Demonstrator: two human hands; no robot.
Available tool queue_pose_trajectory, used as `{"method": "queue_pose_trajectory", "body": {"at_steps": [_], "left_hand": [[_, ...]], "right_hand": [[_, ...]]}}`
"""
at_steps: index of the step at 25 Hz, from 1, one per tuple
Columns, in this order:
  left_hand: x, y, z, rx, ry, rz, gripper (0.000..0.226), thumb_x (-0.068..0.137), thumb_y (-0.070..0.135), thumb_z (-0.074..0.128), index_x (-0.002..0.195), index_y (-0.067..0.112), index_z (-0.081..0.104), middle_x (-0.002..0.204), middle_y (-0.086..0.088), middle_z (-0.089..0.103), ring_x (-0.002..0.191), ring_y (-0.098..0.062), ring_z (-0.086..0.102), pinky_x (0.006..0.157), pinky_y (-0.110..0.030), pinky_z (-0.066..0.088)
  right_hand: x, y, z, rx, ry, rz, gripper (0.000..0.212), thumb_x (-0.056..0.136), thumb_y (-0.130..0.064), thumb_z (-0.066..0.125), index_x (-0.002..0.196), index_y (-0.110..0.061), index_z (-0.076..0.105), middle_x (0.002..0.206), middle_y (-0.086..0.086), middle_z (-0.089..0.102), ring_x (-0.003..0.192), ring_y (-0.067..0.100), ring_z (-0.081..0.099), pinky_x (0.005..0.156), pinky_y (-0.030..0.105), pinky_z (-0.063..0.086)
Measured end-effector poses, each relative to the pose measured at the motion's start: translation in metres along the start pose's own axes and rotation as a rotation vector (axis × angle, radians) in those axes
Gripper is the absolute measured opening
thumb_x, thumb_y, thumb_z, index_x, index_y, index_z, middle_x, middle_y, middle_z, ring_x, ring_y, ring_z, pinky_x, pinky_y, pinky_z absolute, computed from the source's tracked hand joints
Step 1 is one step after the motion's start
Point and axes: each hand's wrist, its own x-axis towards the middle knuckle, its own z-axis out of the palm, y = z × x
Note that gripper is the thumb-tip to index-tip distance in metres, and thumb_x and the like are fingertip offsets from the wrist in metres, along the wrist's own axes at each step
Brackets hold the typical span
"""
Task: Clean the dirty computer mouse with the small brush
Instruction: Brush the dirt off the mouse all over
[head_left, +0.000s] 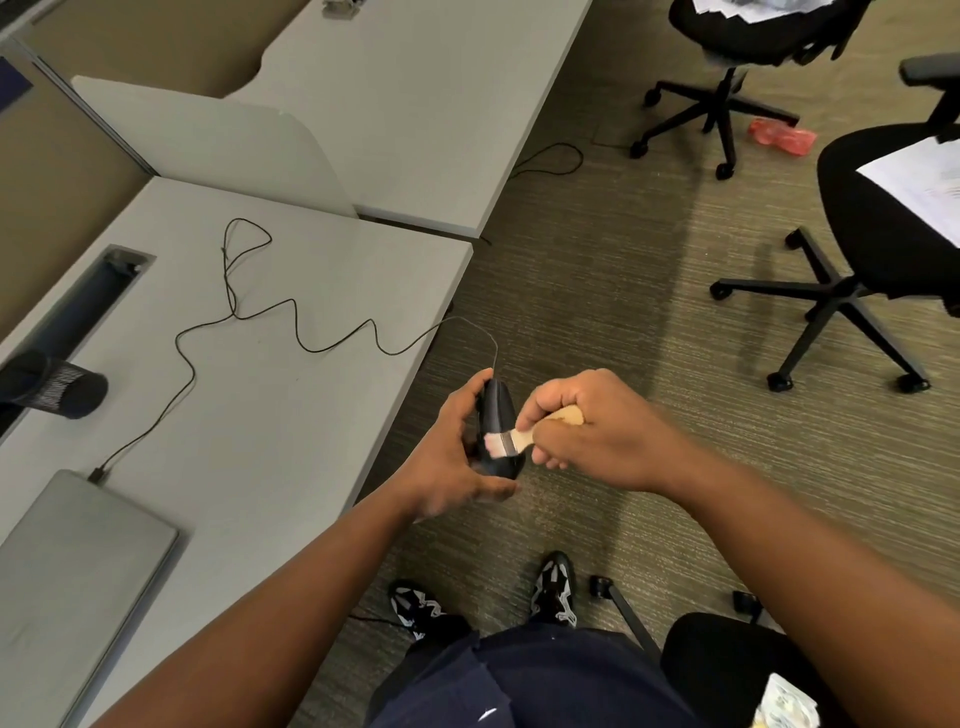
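Note:
A black computer mouse (497, 415) is held in the air beside the desk edge, above the carpet. My left hand (452, 457) grips it from the left and from below. A small brush (506, 443) with a wooden handle and pale bristles lies across the mouse's lower half, bristles touching it. My right hand (587, 426) grips the brush handle, with most of the handle hidden in the fist. The mouse's thin black cable (291, 322) runs from its top over the grey desk (291, 426) to a closed grey laptop (78, 561).
A black mesh pen holder (57, 384) lies on its side at the desk's left. Black office chairs (883, 249) stand on the carpet to the right, one bearing papers. A red wrapper (782, 136) lies on the floor. My shoes (553, 587) are below the hands.

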Motion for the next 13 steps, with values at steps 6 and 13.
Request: {"method": "queue_pose_trajectory", "body": {"at_steps": [6, 13], "left_hand": [[0.000, 0.001, -0.002, -0.046, -0.001, -0.014, 0.133, 0.065, 0.008, 0.099, 0.158, 0.064, 0.020, 0.166, 0.006, 0.028, 0.136, -0.031, 0.057, 0.094, -0.042, 0.064], [-0.001, 0.007, -0.002, -0.024, -0.020, 0.046, 0.132, 0.068, 0.012, 0.098, 0.158, 0.067, 0.018, 0.168, 0.018, 0.019, 0.144, -0.034, 0.049, 0.101, -0.048, 0.060]], "right_hand": [[-0.004, 0.008, -0.004, 0.041, 0.176, -0.054, 0.018, 0.079, -0.025, 0.064, 0.091, -0.033, 0.074, 0.071, -0.007, 0.075, 0.053, 0.009, 0.063, 0.047, 0.029, 0.050], [0.001, 0.017, 0.006, 0.157, 0.327, -0.045, 0.011, 0.098, -0.028, 0.066, 0.095, -0.032, 0.076, 0.075, -0.002, 0.078, 0.067, 0.028, 0.073, 0.061, 0.051, 0.060]]}}
